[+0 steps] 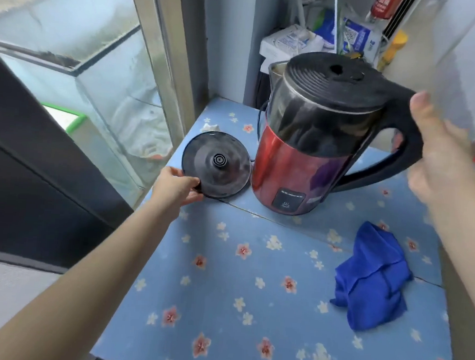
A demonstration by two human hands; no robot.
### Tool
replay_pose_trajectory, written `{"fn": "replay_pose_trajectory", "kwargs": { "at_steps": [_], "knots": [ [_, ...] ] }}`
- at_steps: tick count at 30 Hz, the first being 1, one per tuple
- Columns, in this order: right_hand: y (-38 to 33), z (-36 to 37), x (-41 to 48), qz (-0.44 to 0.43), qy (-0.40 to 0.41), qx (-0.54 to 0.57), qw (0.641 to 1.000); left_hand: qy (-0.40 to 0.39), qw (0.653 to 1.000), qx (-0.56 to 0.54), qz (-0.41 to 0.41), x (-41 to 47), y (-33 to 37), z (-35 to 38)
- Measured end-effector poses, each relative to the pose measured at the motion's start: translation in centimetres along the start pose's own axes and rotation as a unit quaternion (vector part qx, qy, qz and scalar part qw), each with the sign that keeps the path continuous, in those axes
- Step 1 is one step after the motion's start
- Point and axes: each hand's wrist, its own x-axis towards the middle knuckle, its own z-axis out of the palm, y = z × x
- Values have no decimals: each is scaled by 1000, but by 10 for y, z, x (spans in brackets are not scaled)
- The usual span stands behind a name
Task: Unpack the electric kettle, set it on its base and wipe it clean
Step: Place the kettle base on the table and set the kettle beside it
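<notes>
The bench (pixel 251 306) is covered in a pale blue sheet printed with small pink and white flowers. On its far half stands the kettle (pixel 301 161), upright or slightly tilted, not on its base: a red metal lower body, a dark upper band, a ribbed black lid with a round hole, and a black loop handle pointing right. A dark panel low on the red body carries a steam-cup icon and a line of small print too fine to read. The right hand (pixel 437 161) is closed around the outer curve of the handle, thumb up along its top. Just left of the kettle, close to it, the round black base (pixel 217 167) lies flat with its ringed connector at the centre. The left hand (pixel 177 188) pinches the base's near-left rim. A crumpled blue cloth (pixel 372 277) lies well apart at the near right. Behind, cluttered packages (pixel 356 34) show a printed code and blurred writing.
</notes>
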Motion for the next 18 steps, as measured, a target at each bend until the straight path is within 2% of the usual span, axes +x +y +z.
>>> {"fn": "replay_pose_trajectory", "kwargs": {
  "at_steps": [4, 10, 14, 18],
  "knots": [
    [19, 4, 8, -44, -40, 14, 998, -11, 999, -11, 28, 19, 3, 0],
    [31, 6, 22, -93, -105, 18, 990, -38, 995, 84, 49, 35, 13, 1],
    [35, 4, 23, -102, -112, 23, 988, -79, 984, 142, 67, 33, 14, 3],
    [40, 3, 11, -110, -98, 34, 988, -83, 978, 165, 94, 35, 11, 2]
  ]
}}
